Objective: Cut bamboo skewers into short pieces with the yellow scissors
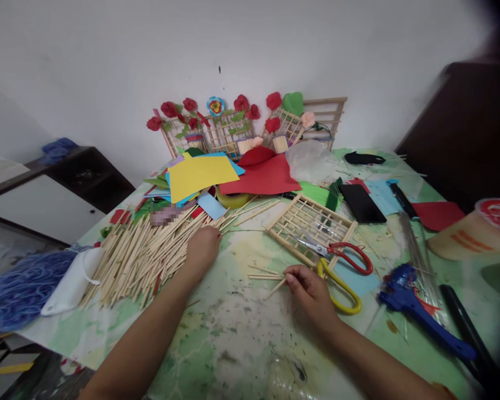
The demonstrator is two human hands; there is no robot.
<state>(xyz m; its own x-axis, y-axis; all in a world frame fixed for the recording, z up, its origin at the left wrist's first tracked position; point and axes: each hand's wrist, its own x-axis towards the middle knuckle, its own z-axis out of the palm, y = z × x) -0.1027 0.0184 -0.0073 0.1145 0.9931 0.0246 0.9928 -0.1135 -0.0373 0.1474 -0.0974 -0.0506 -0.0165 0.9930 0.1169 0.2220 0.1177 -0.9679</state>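
A few short sticks (265, 276) are lying near the middle of the table (233, 333), and the right hand (310, 294) is pinching at least one of them between thumb and finger. The left hand (203, 248) is curling at the right edge of a big pile of sticks (129, 258); I cannot tell if its fingers are gripping any. The two hands are resting well apart. Just past the right hand, scissors (322, 251) with one red and one yellow handle are lying partly on a little wooden grid (289, 222). To the right, a blue glue gun (427, 322) is lying near a cup (460, 241) with a red top. Farther back, a black phone (362, 203) is lying flat. Yellow paper (202, 176) and red paper (262, 179) are lying behind the pile. Red flowers (274, 100) are standing by the wall (233, 44). On the far left, blue yarn (25, 289) is sitting in a heap.
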